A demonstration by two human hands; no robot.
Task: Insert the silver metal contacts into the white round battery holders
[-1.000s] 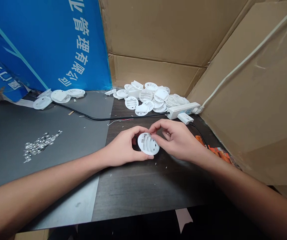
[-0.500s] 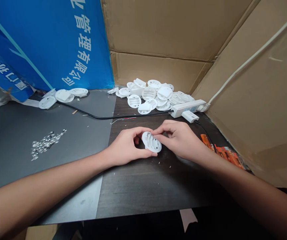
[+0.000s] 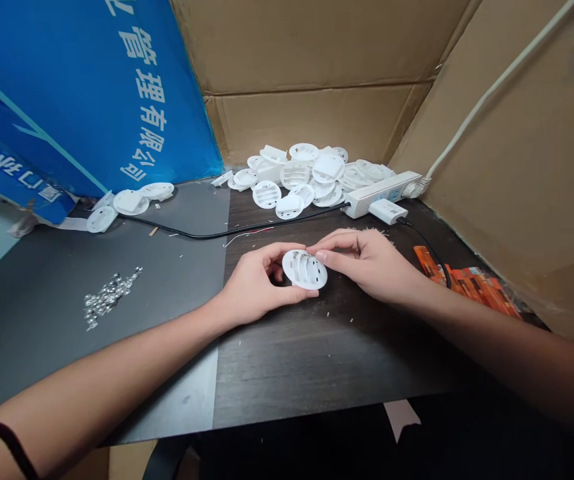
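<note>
My left hand (image 3: 259,283) holds a round white plastic housing (image 3: 304,272) between thumb and fingers, with its ribbed, slotted inside turned up towards me. Small metal bits show near the housing's upper edge. My right hand (image 3: 367,260) is closed at the upper right rim, thumb and forefinger together against it. Whether a small part sits between those fingertips cannot be made out. Off to the left lies a pile of small shiny metal pieces (image 3: 109,297).
Many similar white housings (image 3: 294,177) are heaped at the back, with several more (image 3: 131,201) at the back left. A power strip (image 3: 381,193) with a plugged-in adapter (image 3: 387,211) stands right of the heap. A black cable (image 3: 207,235) crosses the table. Orange strips (image 3: 467,280) lie at right.
The camera view has shifted a little. The housing is tipped somewhat differently, and my right thumb has moved from over its inner face to the upper right rim.
</note>
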